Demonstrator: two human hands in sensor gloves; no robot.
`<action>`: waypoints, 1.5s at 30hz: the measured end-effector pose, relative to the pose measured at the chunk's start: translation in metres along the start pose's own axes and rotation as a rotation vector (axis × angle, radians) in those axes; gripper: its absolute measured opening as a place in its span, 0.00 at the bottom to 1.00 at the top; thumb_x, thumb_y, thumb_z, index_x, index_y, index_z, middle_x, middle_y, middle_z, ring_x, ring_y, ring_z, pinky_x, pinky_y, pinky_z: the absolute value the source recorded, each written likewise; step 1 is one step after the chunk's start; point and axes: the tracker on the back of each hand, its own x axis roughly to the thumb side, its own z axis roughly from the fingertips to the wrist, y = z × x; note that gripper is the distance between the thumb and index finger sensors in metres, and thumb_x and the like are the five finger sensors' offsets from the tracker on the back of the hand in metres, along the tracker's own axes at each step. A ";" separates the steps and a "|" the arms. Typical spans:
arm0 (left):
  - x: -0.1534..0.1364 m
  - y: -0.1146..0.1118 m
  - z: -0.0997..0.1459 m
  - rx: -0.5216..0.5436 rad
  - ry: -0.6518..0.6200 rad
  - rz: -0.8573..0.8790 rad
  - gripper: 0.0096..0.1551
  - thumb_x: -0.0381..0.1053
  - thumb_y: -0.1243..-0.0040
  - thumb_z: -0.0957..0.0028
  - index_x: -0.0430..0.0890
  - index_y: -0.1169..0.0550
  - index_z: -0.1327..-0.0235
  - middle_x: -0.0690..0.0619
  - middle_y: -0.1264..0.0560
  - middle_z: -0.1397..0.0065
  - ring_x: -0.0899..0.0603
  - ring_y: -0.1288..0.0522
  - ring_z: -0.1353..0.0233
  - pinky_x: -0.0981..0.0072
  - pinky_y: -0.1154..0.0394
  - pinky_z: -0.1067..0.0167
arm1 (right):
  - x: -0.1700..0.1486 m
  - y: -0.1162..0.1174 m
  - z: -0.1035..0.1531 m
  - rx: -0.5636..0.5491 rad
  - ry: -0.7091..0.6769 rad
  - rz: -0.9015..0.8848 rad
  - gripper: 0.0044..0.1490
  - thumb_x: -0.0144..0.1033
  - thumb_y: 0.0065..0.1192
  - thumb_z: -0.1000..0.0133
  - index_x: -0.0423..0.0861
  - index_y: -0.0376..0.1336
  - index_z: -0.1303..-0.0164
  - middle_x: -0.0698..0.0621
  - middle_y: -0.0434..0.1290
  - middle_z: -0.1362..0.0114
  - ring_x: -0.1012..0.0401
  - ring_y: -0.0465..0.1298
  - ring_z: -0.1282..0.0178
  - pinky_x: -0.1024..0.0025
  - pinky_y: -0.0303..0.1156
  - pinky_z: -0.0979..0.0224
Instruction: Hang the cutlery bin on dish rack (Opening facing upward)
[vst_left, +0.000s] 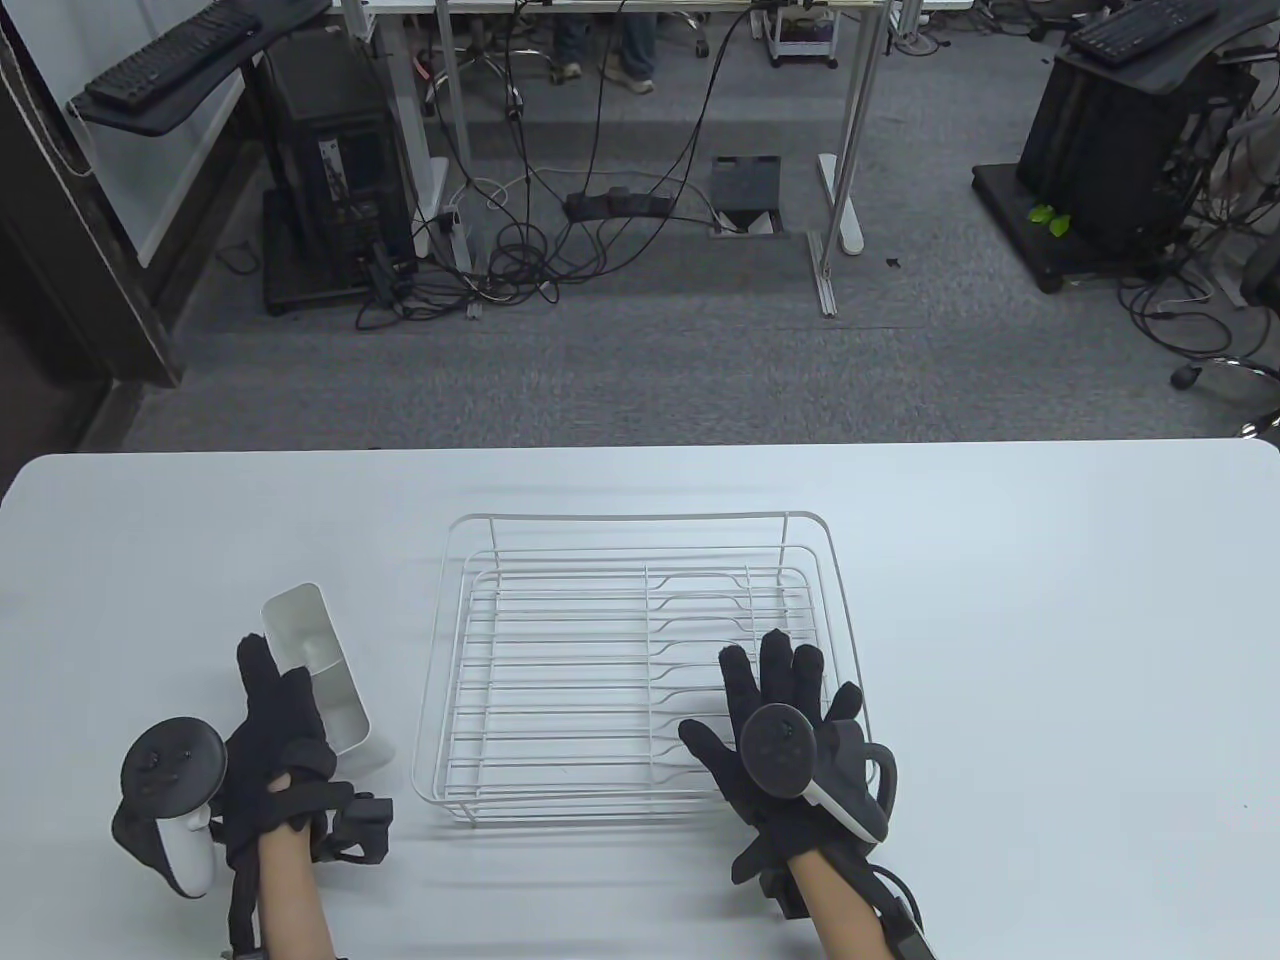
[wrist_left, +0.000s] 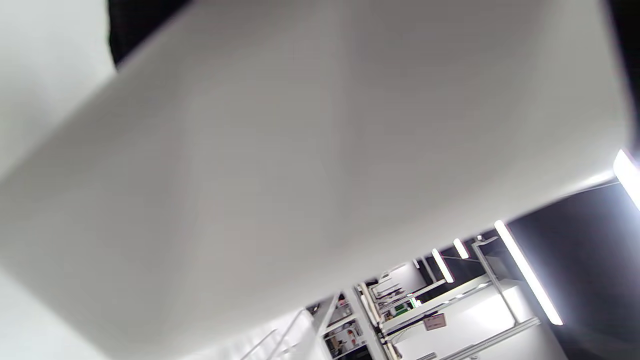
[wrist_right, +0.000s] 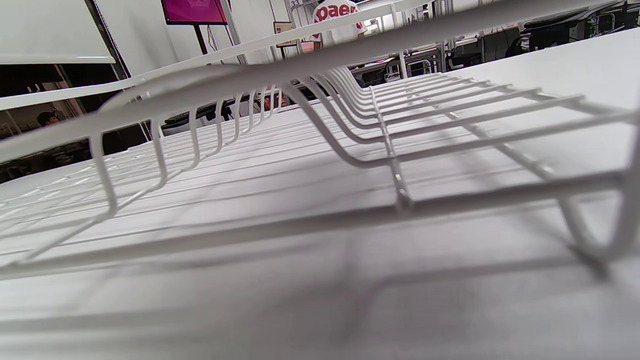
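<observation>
The white cutlery bin (vst_left: 320, 655) lies on the table left of the white wire dish rack (vst_left: 640, 521), its opening turned toward the far side. My left hand (vst_left: 275, 690) holds the bin from its near left side, with fingers stretched along its wall; the thumb is hidden. The bin's wall (wrist_left: 320, 150) fills the left wrist view. My right hand (vst_left: 775, 690) lies spread and flat on the rack's near right corner, holding nothing. The right wrist view shows the rack's wires (wrist_right: 400, 200) close up.
The rack stands in the middle of the white table (vst_left: 1050, 600) with nothing in it. The table's far edge runs just behind the rack, with grey floor, cables and desks beyond.
</observation>
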 end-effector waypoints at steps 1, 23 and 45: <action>0.004 0.001 0.001 0.007 -0.015 0.005 0.36 0.52 0.56 0.33 0.43 0.49 0.16 0.30 0.42 0.19 0.28 0.27 0.29 0.43 0.25 0.41 | 0.000 0.000 0.000 0.000 0.000 0.000 0.50 0.69 0.45 0.39 0.50 0.42 0.15 0.39 0.38 0.13 0.39 0.38 0.16 0.33 0.30 0.27; 0.096 -0.078 0.044 -0.152 -0.304 0.093 0.36 0.54 0.58 0.32 0.44 0.50 0.15 0.32 0.42 0.19 0.29 0.26 0.29 0.45 0.24 0.40 | 0.000 0.000 0.000 0.004 0.001 -0.004 0.50 0.68 0.46 0.39 0.50 0.42 0.15 0.39 0.38 0.14 0.39 0.37 0.16 0.33 0.30 0.27; 0.112 -0.138 0.076 -0.298 -0.366 0.092 0.36 0.54 0.59 0.32 0.43 0.51 0.15 0.33 0.43 0.18 0.30 0.26 0.28 0.46 0.24 0.40 | -0.002 -0.002 -0.002 0.019 -0.001 -0.051 0.50 0.67 0.47 0.39 0.50 0.40 0.15 0.39 0.35 0.14 0.39 0.36 0.17 0.33 0.31 0.28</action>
